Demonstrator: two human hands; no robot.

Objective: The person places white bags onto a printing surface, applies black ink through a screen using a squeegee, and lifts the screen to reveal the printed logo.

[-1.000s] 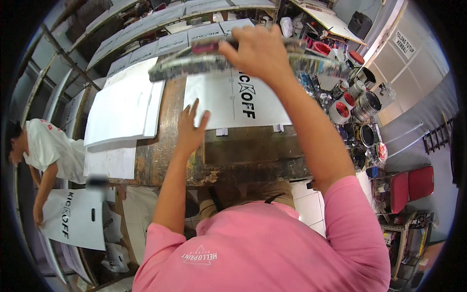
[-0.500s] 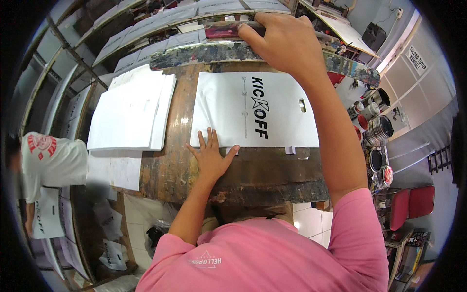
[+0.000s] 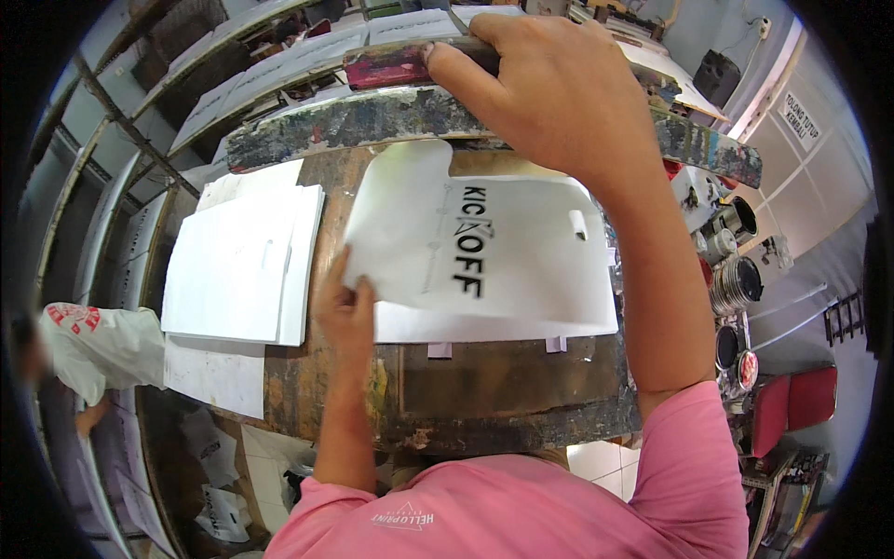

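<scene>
My left hand [image 3: 346,303] pinches the left edge of a white plastic bag [image 3: 540,252] with black lettering and a punched handle hole. The bag's left part is lifted and curled, and its far left corner bends up. White material also shows along the near side under the lifted part; whether it is the same bag I cannot tell. My right hand [image 3: 549,88] is closed over a red-stained wooden bar [image 3: 382,67] at the far side, thumb on its near face. Just below that bar runs the paint-crusted near rail of a screen-printing frame [image 3: 326,128], raised above the table.
A stack of white bags [image 3: 233,270] lies left on the worn wooden table [image 3: 312,373]. Small tabs [image 3: 440,350] mark the near side of the printing spot. Paint cans [image 3: 736,284] stand at the right, drying racks [image 3: 112,121] at the left. Another person [image 3: 112,349] leans by the racks.
My left hand has gone from lying flat by the bag's near edge to pinching and lifting its left edge. The frame and my right hand appear slightly farther left. The other person has bent lower.
</scene>
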